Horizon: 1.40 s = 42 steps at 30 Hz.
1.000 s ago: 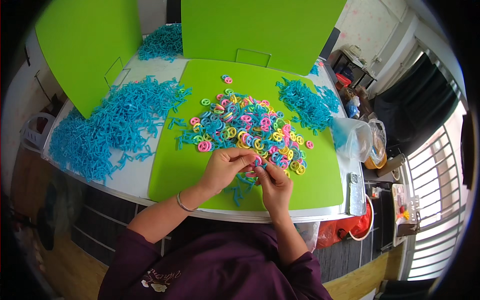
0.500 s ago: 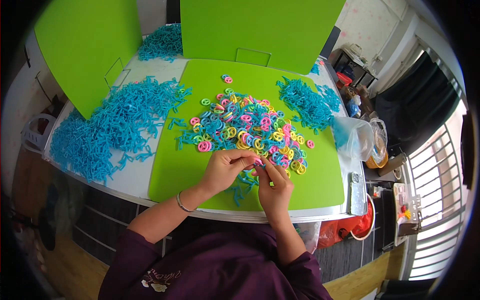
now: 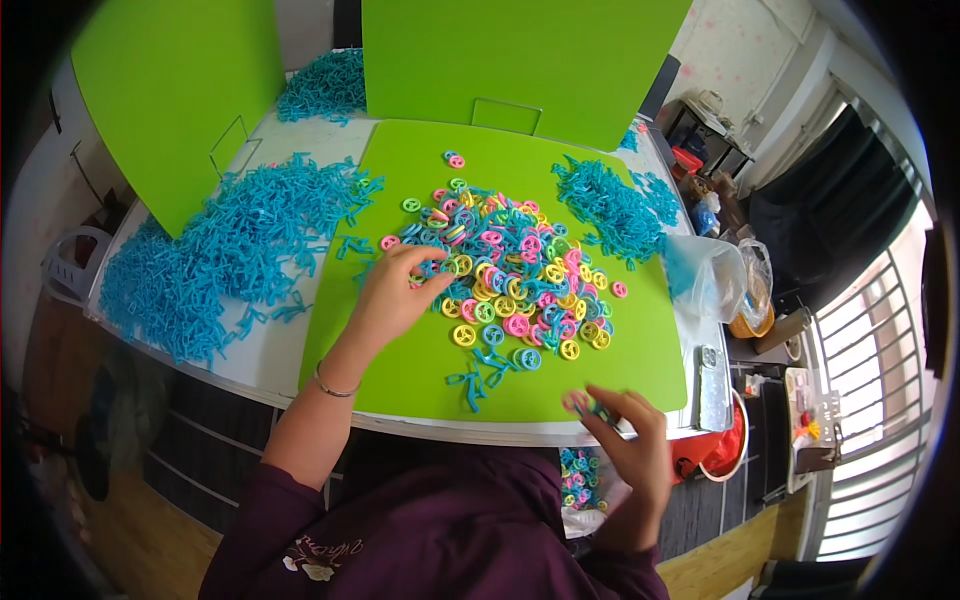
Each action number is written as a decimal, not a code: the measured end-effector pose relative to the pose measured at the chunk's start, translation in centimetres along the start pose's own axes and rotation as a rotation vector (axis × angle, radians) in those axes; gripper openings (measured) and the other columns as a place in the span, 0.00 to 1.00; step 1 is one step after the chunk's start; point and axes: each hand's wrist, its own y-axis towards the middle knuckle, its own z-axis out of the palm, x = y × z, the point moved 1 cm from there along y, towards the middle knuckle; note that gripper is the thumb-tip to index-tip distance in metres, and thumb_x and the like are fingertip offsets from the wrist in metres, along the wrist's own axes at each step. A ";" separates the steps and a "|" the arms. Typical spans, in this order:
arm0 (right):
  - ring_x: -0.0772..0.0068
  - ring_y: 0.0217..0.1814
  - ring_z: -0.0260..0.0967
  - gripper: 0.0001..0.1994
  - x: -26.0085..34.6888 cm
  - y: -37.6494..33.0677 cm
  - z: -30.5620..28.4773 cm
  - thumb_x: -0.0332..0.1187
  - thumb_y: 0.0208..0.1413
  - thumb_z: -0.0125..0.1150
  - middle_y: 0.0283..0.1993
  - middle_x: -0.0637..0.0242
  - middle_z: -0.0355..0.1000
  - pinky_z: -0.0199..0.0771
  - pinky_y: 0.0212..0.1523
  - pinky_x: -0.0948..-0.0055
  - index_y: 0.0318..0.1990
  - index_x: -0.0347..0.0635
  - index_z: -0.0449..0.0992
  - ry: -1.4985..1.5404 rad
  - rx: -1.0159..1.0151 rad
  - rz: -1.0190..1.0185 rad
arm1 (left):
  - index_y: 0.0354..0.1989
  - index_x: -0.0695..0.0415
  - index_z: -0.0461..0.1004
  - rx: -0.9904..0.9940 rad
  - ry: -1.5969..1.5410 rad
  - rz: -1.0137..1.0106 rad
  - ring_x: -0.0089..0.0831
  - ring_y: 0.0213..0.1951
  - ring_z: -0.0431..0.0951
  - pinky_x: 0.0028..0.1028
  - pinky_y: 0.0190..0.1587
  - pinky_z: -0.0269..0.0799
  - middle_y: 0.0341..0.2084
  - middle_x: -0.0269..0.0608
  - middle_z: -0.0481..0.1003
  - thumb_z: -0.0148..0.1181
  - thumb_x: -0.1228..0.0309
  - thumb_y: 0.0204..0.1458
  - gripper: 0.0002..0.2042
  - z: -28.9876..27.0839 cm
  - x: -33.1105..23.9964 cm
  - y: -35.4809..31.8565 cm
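Small plastic wheels (image 3: pixel 505 309) in pink, yellow, green and blue lie heaped with blue forked pieces on a green mat (image 3: pixel 400 385). My left hand (image 3: pixel 390 298) reaches over the left side of this heap, thumb and fingers apart, pieces just under the fingertips. My right hand (image 3: pixel 635 435), slightly blurred, is at the mat's front right edge. Between its fingertips is a pink wheel (image 3: pixel 576 402), with something darker beside it that is too smeared to make out. A few loose blue forked pieces (image 3: pixel 472 388) lie at the near side of the heap.
Large piles of blue forked pieces (image 3: pixel 230 255) cover the table's left, with another pile (image 3: pixel 615 210) at right. Green boards (image 3: pixel 520 70) stand behind and at left. A phone (image 3: pixel 713 388) lies at the right edge. Below the table edge, a bag of colourful wheels (image 3: pixel 580 480) shows.
My hands were together at the near side of the heap, holding a pink wheel. They have parted: the left moved up and left to the heap, the right went down and right with the wheel.
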 end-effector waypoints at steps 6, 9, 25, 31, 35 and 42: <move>0.58 0.43 0.71 0.28 -4.1 -4.5 -5.5 0.35 0.38 0.72 0.36 0.61 0.76 0.69 0.47 0.63 0.52 0.42 0.74 -0.415 0.266 -0.043 | 0.30 0.55 0.78 0.239 0.167 0.114 0.35 0.35 0.73 0.31 0.40 0.69 0.28 0.40 0.74 0.66 0.70 0.41 0.07 1.0 -0.8 -0.1; 0.59 0.43 0.71 0.24 -3.1 -2.8 -3.4 0.33 0.41 0.70 0.38 0.63 0.76 0.70 0.45 0.65 0.49 0.42 0.75 -0.349 0.159 -0.085 | 0.29 0.54 0.78 0.350 0.140 0.163 0.34 0.34 0.73 0.31 0.39 0.68 0.27 0.38 0.74 0.66 0.69 0.41 0.07 2.4 -1.2 -1.2; 0.59 0.35 0.67 0.12 -1.8 6.9 11.5 0.31 0.40 0.69 0.31 0.64 0.72 0.66 0.42 0.63 0.35 0.41 0.76 -0.186 -0.038 -0.330 | 0.32 0.55 0.77 0.347 0.229 0.120 0.40 0.32 0.75 0.35 0.38 0.69 0.26 0.41 0.74 0.65 0.70 0.41 0.08 2.3 -0.6 -2.1; 0.60 0.40 0.67 0.13 -2.0 6.8 11.2 0.30 0.39 0.69 0.35 0.64 0.74 0.68 0.43 0.64 0.35 0.41 0.76 -0.032 0.010 -0.216 | 0.34 0.57 0.76 0.371 0.107 0.064 0.32 0.30 0.75 0.30 0.35 0.71 0.24 0.39 0.74 0.66 0.73 0.41 0.11 3.1 -1.0 -2.0; 0.60 0.41 0.66 0.13 -2.1 6.5 11.1 0.31 0.40 0.69 0.35 0.65 0.74 0.67 0.45 0.63 0.36 0.42 0.78 -0.098 0.007 -0.287 | 0.38 0.60 0.74 0.392 -0.094 -0.106 0.24 0.28 0.75 0.24 0.32 0.71 0.24 0.37 0.74 0.66 0.75 0.43 0.12 3.6 -1.0 -1.8; 0.60 0.44 0.65 0.15 -1.6 6.2 11.2 0.32 0.42 0.68 0.37 0.65 0.73 0.65 0.49 0.62 0.41 0.43 0.78 -0.140 -0.026 -0.268 | 0.39 0.62 0.73 0.287 -0.746 -0.280 0.19 0.31 0.77 0.18 0.36 0.74 0.30 0.34 0.77 0.59 0.72 0.54 0.08 2.4 -1.3 -0.5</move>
